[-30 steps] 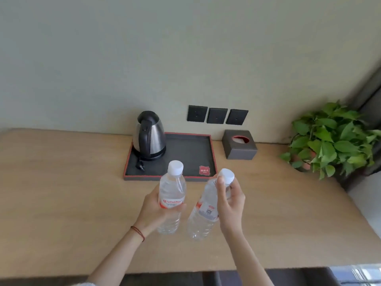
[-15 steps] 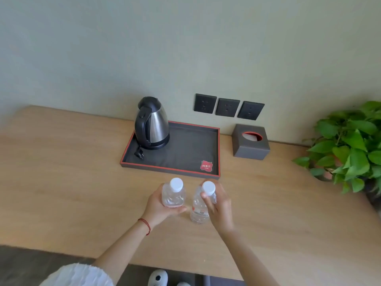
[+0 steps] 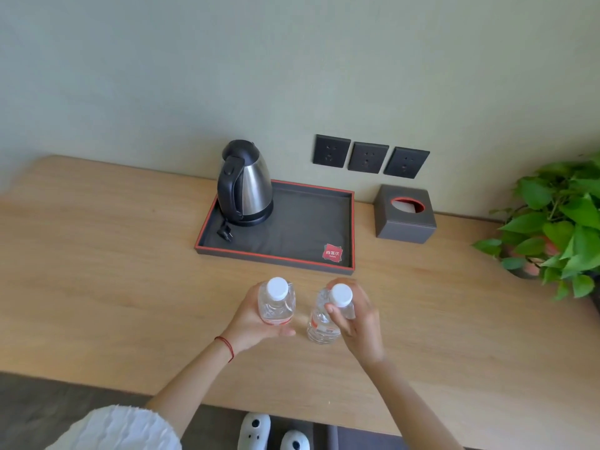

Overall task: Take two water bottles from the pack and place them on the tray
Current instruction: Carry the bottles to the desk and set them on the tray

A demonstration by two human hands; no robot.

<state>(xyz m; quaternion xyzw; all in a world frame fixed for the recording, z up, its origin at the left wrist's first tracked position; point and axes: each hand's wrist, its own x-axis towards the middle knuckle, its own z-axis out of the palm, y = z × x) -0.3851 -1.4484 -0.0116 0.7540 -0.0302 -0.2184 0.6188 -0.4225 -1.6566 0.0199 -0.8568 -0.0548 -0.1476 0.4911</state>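
Observation:
Two clear water bottles with white caps are held over the wooden desk, just in front of the tray. My left hand (image 3: 250, 323) grips the left bottle (image 3: 277, 302) around its body. My right hand (image 3: 358, 323) grips the right bottle (image 3: 319, 323) near its neck. The dark tray (image 3: 305, 222) with a red rim lies against the wall; its right half is bare apart from a small red logo patch (image 3: 332, 253). No pack is in view.
A steel kettle (image 3: 245, 185) with its plug stands on the tray's left half. A grey tissue box (image 3: 404, 216) sits right of the tray, a leafy plant (image 3: 558, 222) at the far right. Three wall sockets (image 3: 368, 157) are above. My feet show below the desk edge.
The view has tilted further down and I stand closer to the desk. Both bottles stay in my hands, upright now and still just short of the tray's front rim.

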